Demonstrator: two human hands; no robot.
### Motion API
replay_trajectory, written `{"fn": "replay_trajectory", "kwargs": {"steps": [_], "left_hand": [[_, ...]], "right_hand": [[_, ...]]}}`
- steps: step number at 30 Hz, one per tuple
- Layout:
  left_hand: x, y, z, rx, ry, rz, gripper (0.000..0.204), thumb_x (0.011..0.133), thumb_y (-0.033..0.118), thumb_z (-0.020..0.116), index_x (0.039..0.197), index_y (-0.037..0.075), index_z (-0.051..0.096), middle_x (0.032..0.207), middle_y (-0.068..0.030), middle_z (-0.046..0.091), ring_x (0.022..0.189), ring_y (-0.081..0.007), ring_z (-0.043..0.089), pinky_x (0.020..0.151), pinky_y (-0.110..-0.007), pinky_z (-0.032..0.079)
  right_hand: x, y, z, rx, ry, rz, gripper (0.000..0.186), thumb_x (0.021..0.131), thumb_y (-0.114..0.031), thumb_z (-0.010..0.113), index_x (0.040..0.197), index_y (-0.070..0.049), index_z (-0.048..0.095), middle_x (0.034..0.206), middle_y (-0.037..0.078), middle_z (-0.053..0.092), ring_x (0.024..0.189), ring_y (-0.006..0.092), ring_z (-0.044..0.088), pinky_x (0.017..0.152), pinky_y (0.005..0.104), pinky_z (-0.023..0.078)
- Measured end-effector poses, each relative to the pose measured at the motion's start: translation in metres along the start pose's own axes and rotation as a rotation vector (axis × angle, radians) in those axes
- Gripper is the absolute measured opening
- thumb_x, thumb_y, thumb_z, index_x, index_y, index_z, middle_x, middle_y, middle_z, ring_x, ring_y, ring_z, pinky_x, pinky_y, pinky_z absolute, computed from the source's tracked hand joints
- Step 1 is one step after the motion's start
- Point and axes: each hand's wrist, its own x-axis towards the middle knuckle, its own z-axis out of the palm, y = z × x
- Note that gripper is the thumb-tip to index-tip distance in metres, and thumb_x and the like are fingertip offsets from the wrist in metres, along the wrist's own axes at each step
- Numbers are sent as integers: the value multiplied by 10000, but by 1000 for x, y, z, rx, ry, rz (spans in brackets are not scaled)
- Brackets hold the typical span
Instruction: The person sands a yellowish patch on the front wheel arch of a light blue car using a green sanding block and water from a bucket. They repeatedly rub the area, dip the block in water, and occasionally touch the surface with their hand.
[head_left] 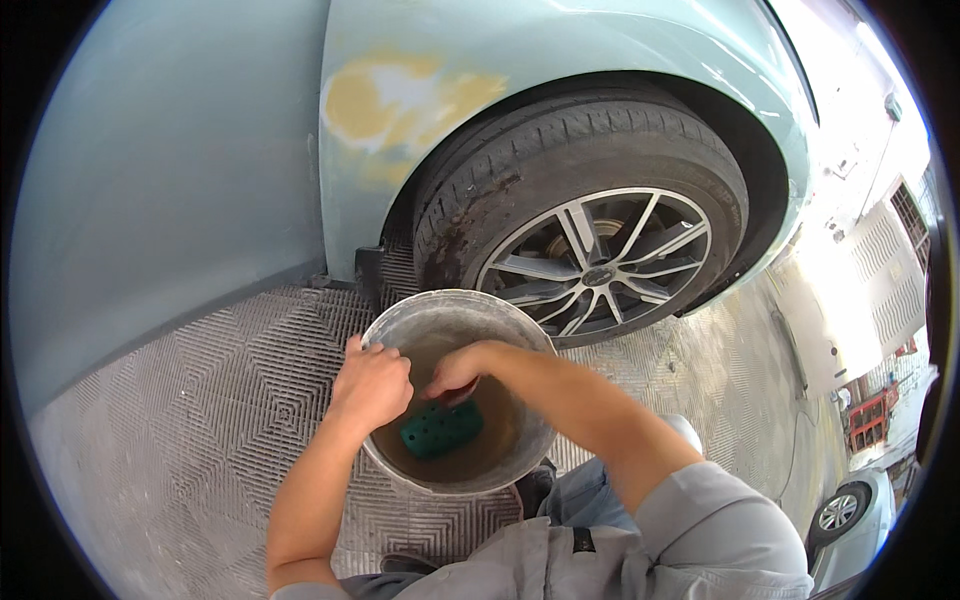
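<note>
A pale, grimy bucket (pixel 540 430) stands on the floor in front of me with murky brownish water in it. My left hand (pixel 375 388) is closed over the bucket's left rim. My right hand (pixel 462 372) reaches down inside the bucket from the right, its fingers curled. A dark reddish edge shows under those fingers, too small a part to name. Just below the right hand, a green block with round holes (pixel 440 432), like a sanding block, lies in the water. Whether the right fingers touch the block is hard to see.
Behind the bucket is a car wheel (pixel 600 270) under a light green fender (pixel 560 40) with a yellow and white sanded patch (pixel 385 105). A grey-blue car door (pixel 190 150) rises at left. The floor (pixel 230 400) is ribbed grating. Another car (pixel 850 520) stands at lower right.
</note>
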Motion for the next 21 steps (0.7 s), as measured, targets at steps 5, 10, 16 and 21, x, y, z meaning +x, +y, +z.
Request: {"fn": "replay_trajectory", "kwargs": {"steps": [5, 10, 16, 21], "left_hand": [[-1, 0, 0, 11, 8, 5, 187, 818, 210, 580, 827, 68, 702, 880, -72, 676, 930, -228, 624, 989, -463, 347], [-2, 2, 0, -6, -15, -9, 194, 824, 228, 589, 828, 68, 698, 879, -74, 676, 928, -227, 625, 981, -464, 352], [-1, -1, 3, 36, -5, -10, 170, 812, 246, 617, 809, 103, 710, 864, -44, 668, 937, -217, 612, 985, -454, 340], [-2, -1, 4, 44, 3, 13, 197, 813, 257, 610, 805, 87, 708, 857, -56, 668, 929, -224, 614, 974, -454, 341]], "right_hand": [[68, 20, 43, -56, 220, 16, 325, 857, -325, 595, 1009, -60, 707, 1050, 145, 689, 897, 293, 645, 781, 439, 499], [64, 31, 48, -64, 239, -39, 412, 924, -373, 488, 1114, -46, 651, 1119, 150, 644, 917, 295, 633, 806, 429, 495], [0, 2, -4, 868, 206, 82, 269, 827, -310, 641, 837, -42, 660, 758, 76, 631, 628, 207, 602, 523, 345, 507], [-132, -20, -110, 399, 348, -488, 246, 855, -246, 602, 826, -11, 669, 765, 80, 659, 666, 164, 630, 595, 320, 533]]}}
